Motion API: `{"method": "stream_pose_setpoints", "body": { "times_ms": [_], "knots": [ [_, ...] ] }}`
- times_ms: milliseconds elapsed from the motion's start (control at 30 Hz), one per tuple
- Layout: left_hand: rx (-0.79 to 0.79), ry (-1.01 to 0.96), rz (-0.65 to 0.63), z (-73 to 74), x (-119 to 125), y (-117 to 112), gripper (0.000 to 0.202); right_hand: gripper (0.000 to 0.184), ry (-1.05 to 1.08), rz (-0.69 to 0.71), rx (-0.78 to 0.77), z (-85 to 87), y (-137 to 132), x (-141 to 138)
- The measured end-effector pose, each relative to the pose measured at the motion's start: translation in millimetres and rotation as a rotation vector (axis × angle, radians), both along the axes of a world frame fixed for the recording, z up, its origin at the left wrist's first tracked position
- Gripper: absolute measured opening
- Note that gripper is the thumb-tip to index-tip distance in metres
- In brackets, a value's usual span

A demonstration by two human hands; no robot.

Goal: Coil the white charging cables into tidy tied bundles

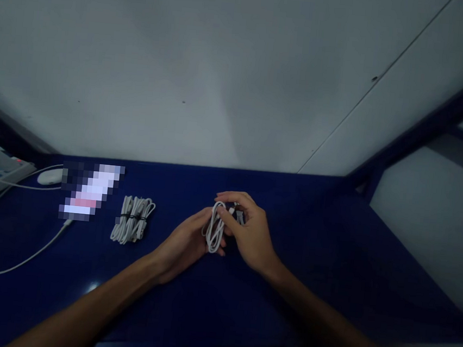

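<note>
I am looking down at a dark blue table (242, 316) with a smooth, slightly glossy top, running up to a pale matte wall (225, 69). I am taking the coiled cable (215, 227) held over the middle of the table as my landmark: a thin white cord looped into a long oval hank, soft and rubbery in look.

A long loose white cord (9, 267) is curving across the table far to the left of that coil. Nearer, but still apart on the left, a cable bundle (132, 219) is lying flat, several white hanks side by side bound with dark ties. Farther left and a little beyond, a small rounded white mouse (50, 176) is sitting by the wall.

My left hand (183, 245) is cupping the coil from below and the left, its grip curled against the loops. My right hand (250, 232) is closing over the coil from the right and above, its grip bent, fingers (233, 198) arching over the upper end and the thumb pressing on the strands. Both hands are touching the coil, which is being held just above the table rather than lying on it.
</note>
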State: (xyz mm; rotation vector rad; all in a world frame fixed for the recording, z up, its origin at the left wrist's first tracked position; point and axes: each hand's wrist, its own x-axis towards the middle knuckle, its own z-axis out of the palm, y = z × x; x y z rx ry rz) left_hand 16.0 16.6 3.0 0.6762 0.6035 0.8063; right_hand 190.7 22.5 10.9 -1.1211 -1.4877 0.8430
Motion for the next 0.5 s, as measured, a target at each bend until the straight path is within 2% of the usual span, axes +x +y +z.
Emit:
{"method": "stream_pose_setpoints", "body": {
  "times_ms": [267, 500],
  "knots": [
    [0.117, 0.136, -0.051, 14.3, 1.3, -2.3, 0.025, 0.016, 0.074, -0.003, -0.114, -1.0, 0.8, 1.6],
    [0.106, 0.149, -0.072, 13.1, -0.3, -2.3, 0.031, 0.024, 0.084, 0.052, -0.150, 0.5, 0.5, 3.2]
  ]
}}
